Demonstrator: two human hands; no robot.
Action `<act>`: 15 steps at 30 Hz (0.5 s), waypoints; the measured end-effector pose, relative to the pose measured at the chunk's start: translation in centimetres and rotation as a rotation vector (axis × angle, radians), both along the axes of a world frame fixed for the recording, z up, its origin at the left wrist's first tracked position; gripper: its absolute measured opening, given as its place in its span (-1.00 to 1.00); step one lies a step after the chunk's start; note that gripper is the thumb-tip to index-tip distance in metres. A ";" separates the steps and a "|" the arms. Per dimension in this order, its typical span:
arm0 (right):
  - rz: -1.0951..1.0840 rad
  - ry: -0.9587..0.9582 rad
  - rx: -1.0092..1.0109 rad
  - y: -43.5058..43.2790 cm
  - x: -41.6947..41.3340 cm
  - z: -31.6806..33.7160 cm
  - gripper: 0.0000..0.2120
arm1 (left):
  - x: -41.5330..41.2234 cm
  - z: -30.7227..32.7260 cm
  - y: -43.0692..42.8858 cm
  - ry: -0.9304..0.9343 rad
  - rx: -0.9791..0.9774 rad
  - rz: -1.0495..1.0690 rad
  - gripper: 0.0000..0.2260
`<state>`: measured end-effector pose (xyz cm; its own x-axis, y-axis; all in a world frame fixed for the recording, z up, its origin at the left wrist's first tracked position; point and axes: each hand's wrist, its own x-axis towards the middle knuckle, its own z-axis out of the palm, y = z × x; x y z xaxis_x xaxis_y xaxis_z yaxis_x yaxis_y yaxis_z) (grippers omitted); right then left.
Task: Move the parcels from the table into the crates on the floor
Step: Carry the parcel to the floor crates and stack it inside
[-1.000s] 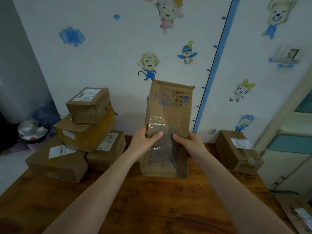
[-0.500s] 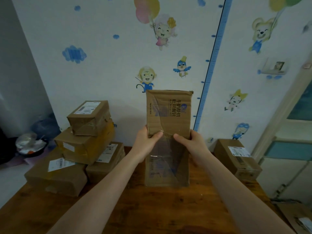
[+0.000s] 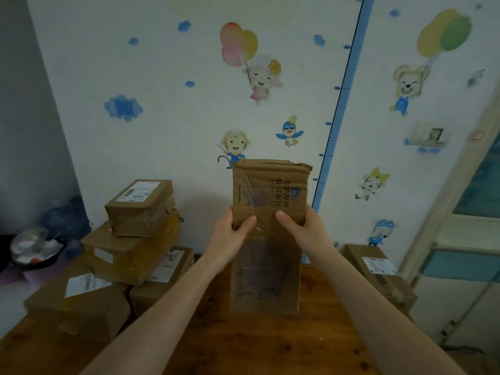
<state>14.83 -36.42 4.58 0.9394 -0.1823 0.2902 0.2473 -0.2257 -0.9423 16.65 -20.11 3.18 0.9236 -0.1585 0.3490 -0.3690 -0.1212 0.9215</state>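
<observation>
Head view: your left hand [image 3: 232, 236] and right hand [image 3: 305, 231] grip the tall parcel [image 3: 270, 190] by its sides, thumbs on its front, over the desk's [image 3: 270, 345] middle. It leaned a second ago and now stands square, so I judge the lift is beginning. No crates show. Its sideways print looks like 牛奶厚切吐司面包. The white labels on the stacked parcels [image 3: 130, 255] at the left edge are unreadable.

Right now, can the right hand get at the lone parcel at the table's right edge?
Probably not as is: the right hand and left hand both grip the tall parcel. The path looks free, only bare table between that arm and the lone parcel, so once it lets go, likely yes.
</observation>
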 end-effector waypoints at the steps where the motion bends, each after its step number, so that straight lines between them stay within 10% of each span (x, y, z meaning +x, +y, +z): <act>1: 0.003 -0.012 0.001 0.1 0.0 0.0 -0.68 | 0.0 0.1 0.0 0.004 -0.007 0.005 -0.69; 15: 0.013 -0.032 -0.006 0.4 -0.9 0.3 -0.84 | -0.4 1.0 0.3 0.078 -0.045 -0.015 -0.54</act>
<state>13.95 -36.00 4.88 0.9319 -0.1680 0.3215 0.2806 -0.2279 -0.9324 16.28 -19.81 4.22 0.9459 -0.1585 0.2832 -0.2974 -0.0737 0.9519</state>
